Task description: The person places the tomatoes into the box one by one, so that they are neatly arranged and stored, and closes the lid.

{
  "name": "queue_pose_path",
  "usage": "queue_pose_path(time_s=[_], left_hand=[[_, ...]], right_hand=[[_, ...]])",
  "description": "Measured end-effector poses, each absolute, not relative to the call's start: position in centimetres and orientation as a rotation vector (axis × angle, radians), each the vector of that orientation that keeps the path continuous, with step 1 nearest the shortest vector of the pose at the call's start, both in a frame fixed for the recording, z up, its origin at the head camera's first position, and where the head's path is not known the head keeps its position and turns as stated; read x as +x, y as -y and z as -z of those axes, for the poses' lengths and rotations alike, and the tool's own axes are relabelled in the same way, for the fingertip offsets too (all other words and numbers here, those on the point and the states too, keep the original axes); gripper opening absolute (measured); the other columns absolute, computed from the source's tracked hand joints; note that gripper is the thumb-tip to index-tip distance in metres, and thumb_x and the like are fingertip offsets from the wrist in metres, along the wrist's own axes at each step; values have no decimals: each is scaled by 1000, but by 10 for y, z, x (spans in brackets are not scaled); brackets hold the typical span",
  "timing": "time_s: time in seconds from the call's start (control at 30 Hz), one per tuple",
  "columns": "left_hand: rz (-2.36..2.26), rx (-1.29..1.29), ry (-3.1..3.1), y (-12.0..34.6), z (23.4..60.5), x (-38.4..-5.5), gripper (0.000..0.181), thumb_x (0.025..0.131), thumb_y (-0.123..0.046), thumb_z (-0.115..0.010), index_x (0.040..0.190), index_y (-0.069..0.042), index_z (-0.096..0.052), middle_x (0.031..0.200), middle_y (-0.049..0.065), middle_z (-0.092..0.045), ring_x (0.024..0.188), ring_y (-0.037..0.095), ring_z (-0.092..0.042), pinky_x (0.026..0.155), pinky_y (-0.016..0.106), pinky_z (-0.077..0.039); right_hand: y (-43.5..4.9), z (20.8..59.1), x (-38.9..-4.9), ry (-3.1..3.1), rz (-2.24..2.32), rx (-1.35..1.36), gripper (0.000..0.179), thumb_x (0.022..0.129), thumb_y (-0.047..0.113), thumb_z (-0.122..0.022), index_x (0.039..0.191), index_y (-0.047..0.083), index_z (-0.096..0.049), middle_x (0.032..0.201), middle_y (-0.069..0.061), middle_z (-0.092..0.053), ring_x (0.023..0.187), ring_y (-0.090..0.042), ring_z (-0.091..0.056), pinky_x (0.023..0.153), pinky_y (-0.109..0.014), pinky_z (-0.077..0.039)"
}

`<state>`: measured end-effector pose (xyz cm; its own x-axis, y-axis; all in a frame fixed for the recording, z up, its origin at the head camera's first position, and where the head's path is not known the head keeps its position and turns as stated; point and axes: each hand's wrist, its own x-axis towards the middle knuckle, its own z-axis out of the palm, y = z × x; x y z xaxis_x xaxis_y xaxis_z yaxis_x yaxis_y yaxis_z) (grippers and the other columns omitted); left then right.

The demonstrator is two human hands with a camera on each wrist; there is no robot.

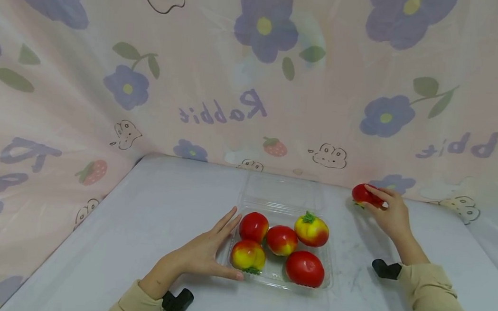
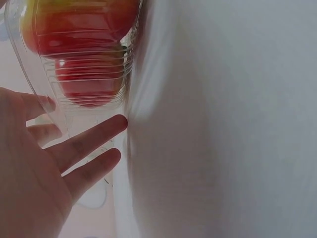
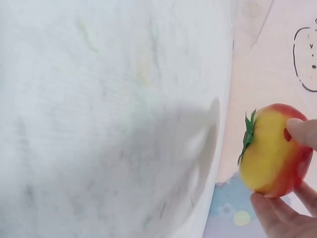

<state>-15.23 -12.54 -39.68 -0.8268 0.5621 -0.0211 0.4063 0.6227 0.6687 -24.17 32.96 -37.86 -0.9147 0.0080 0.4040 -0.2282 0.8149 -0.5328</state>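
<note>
In the head view my right hand (image 1: pixel 392 216) holds a red-and-yellow toy tomato (image 1: pixel 364 195) above the far right of the table. The right wrist view shows the thumb on one side of this tomato (image 3: pixel 272 148) and fingers on the other, its green leafy top facing away from the palm. My left hand (image 1: pixel 202 255) is spread at the left side of a clear plastic box (image 1: pixel 281 285), thumb by its near corner. Inside the box lie several more tomatoes, among them a plain red one (image 1: pixel 305 269) and a mostly yellow one (image 1: pixel 311 230).
The box's clear lid (image 1: pixel 283 192) lies folded back toward the rear of the white table (image 1: pixel 151 206). A patterned curtain (image 1: pixel 220 68) with flowers and rabbits hangs behind the table and along its left side.
</note>
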Motion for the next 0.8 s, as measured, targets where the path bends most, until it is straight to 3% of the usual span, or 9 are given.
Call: queue_pose_path(time_s=[0.07, 0.13, 0.47, 0.8], left_hand=[[-998, 794, -2618, 125, 398, -152, 115, 67, -64, -74, 155, -31, -8, 162, -10, 7, 138, 25, -40, 102, 60, -40], [-1004, 795, -2615, 125, 398, -152, 115, 67, -63, -74, 155, -32, -7, 162, -11, 7, 138, 25, -40, 102, 60, -39], [-1014, 794, -2612, 126, 399, -152, 113, 68, -63, -74, 153, -40, -4, 163, -9, 6, 138, 25, -41, 103, 61, -39], [-1021, 796, -2620, 125, 399, -151, 114, 67, -63, -74, 155, -30, -9, 163, -8, 6, 138, 28, -39, 101, 62, -40]], right_hand=[[-328, 379, -240, 2609, -843, 164, 44, 86, 6, -70, 128, -2, -59, 125, -36, -45, 111, -53, -42, 82, -51, -55], [-326, 379, -238, 2614, -860, 170, 44, 87, 7, -69, 129, -2, -57, 127, -36, -44, 112, -53, -41, 85, -63, -47], [-315, 377, -227, 2661, -884, 163, 47, 89, 8, -67, 134, 1, -54, 133, -34, -40, 117, -52, -39, 87, -63, -46], [-310, 373, -213, 2638, -866, 226, 49, 87, 6, -68, 134, 2, -54, 132, -31, -43, 115, -50, -43, 85, -61, -47]])
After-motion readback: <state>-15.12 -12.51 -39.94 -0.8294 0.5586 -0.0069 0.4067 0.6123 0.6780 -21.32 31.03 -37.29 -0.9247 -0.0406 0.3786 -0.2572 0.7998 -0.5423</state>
